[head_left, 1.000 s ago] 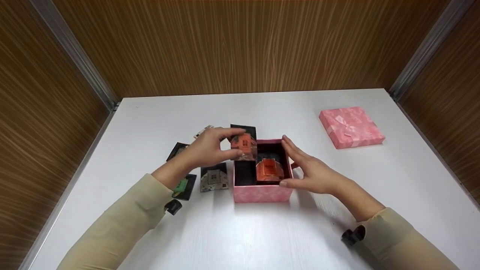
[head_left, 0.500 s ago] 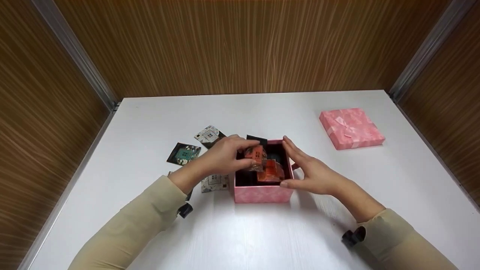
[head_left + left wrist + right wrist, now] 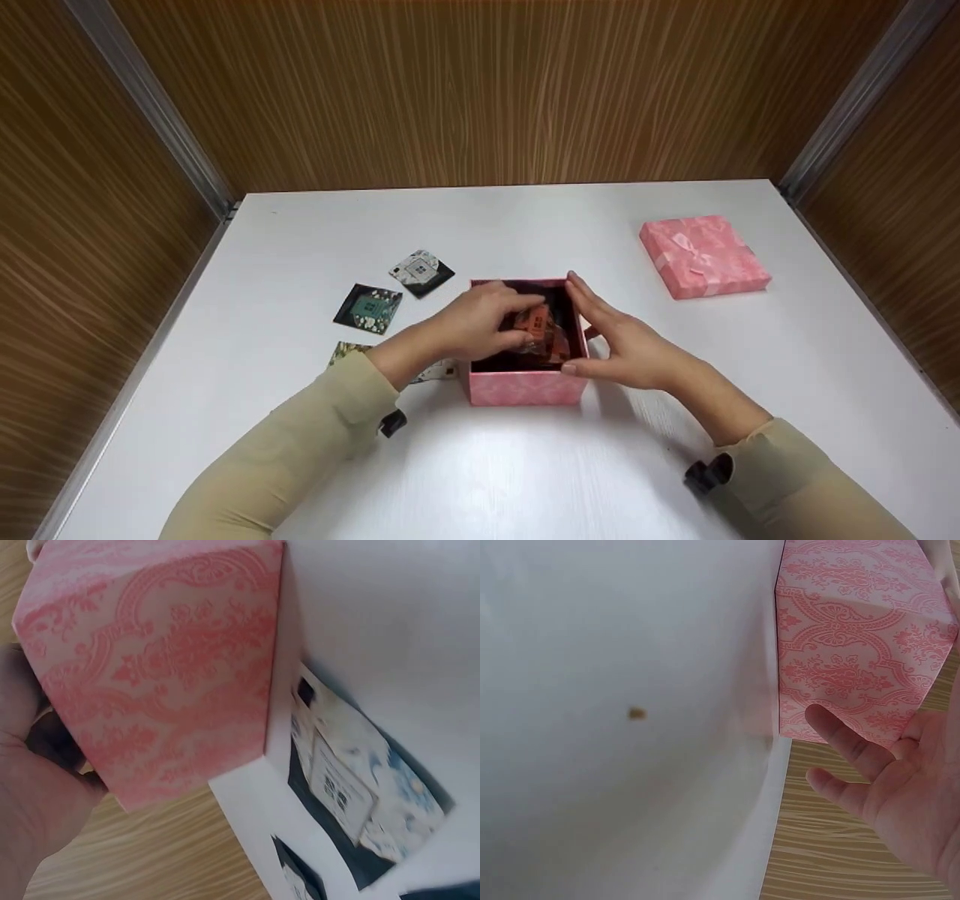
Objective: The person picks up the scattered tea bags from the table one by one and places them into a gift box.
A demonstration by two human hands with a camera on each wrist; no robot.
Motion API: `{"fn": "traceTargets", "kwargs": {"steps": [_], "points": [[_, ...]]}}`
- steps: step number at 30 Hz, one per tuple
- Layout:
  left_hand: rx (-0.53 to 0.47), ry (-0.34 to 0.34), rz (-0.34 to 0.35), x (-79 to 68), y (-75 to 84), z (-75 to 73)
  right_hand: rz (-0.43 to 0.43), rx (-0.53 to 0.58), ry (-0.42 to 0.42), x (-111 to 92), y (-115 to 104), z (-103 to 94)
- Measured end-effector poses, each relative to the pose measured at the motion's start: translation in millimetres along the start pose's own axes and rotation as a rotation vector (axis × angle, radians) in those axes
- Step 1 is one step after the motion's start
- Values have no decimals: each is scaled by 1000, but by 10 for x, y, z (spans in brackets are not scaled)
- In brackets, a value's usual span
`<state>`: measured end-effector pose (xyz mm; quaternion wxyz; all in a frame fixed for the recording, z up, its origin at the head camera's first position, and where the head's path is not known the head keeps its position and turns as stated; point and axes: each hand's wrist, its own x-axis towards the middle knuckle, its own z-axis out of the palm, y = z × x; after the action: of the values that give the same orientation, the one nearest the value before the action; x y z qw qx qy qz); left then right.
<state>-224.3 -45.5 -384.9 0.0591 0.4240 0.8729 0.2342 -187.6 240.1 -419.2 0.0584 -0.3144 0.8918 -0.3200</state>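
In the head view, a pink gift box (image 3: 527,388) stands without its lid on the white table. My left hand (image 3: 480,322) reaches inside it and pinches a square sachet with a red-orange label (image 3: 537,321) between thumb and fingers. Another orange-red sachet (image 3: 559,348) is partly visible in the box beneath it. My right hand (image 3: 626,349) rests on the box's right side, thumb at the front corner and a fingertip at the back corner. In the right wrist view, two loose fingers (image 3: 855,754) spread beside the patterned wall. The left fingertips are hidden in the left wrist view.
Left of the box lie a black-and-white sachet (image 3: 421,271), a green-labelled sachet (image 3: 369,308), a yellowish sachet (image 3: 347,349) partly under the left arm, and a pale floral sachet (image 3: 352,787). The pink lid with a bow (image 3: 703,256) lies at the back right.
My left hand has carried the red-orange-labelled sachet rightward and down, from over the box's left back edge into the box. My right hand has stayed on the box's side.
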Motion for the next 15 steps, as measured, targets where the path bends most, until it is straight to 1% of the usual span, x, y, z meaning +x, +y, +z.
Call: {"fn": "traceTargets", "kwargs": {"steps": [4,8,12,15], "points": [[44,-70,-28,55,52,43,7,-3,1,-8,3,9],[81,-115,-62,106,82,70,2,1,3,-7,9,18],[100,-135,-99,146,94,91,2,7,1,-3,14,20],[115,-135,-129,174,109,101,3,8,1,4,13,17]]}}
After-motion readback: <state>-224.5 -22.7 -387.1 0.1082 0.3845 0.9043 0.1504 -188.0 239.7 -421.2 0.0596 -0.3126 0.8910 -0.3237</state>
